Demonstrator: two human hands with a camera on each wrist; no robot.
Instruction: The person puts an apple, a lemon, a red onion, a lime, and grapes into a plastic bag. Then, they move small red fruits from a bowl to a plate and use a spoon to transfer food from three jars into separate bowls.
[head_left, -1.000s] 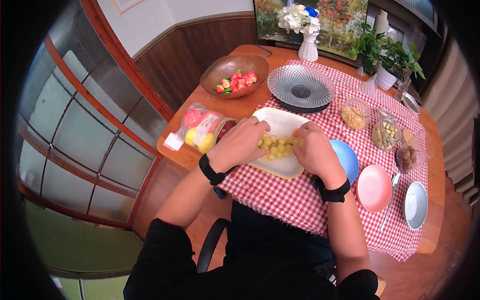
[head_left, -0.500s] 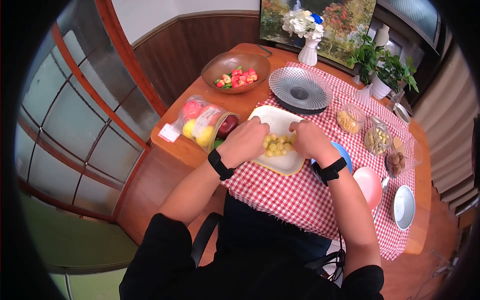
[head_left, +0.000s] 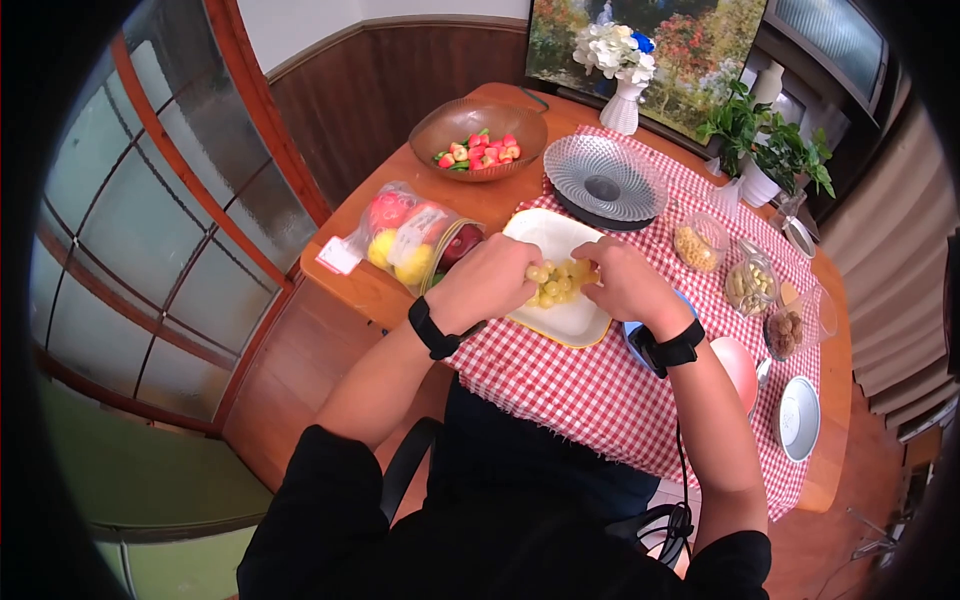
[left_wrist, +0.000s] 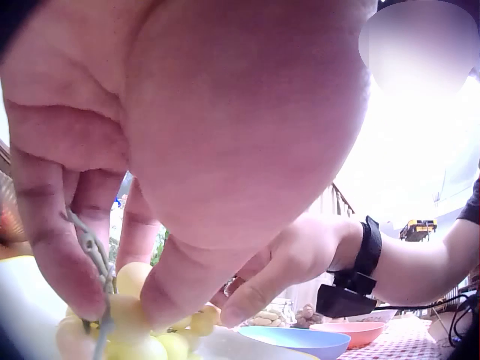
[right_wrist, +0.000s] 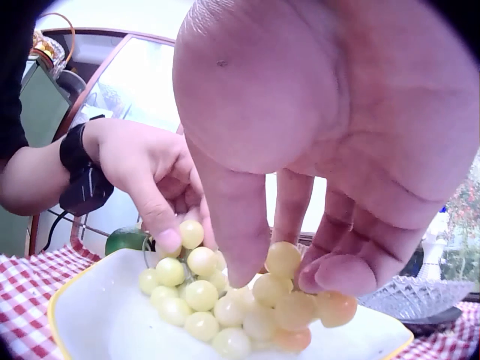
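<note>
A bunch of pale yellow-green grapes point(head_left: 556, 287) is between my two hands, over a white dish with a yellow rim point(head_left: 572, 328). My left hand point(head_left: 492, 283) pinches the bunch at its left end, where a grey-green stem point(left_wrist: 94, 251) runs along the fingers in the left wrist view. My right hand point(head_left: 636, 287) pinches grapes at the other end between thumb and fingers. In the right wrist view, orange-tinted grapes point(right_wrist: 335, 308) show under those fingertips. The lower grapes hang close over the floor of the dish.
Left of the dish lies a clear bag of fruit point(head_left: 412, 240). Behind stand a brown bowl of small red fruits point(head_left: 430, 130) and a ribbed glass plate point(head_left: 605, 165). To the right are blue point(head_left: 640, 340), pink point(head_left: 737, 370) and pale grey point(head_left: 798, 420) dishes, with several food jars beyond.
Both hands have come slightly closer together with the grapes between them, and the bunch looks more gathered. The head view has shifted a little; the dish stays put on the table.
</note>
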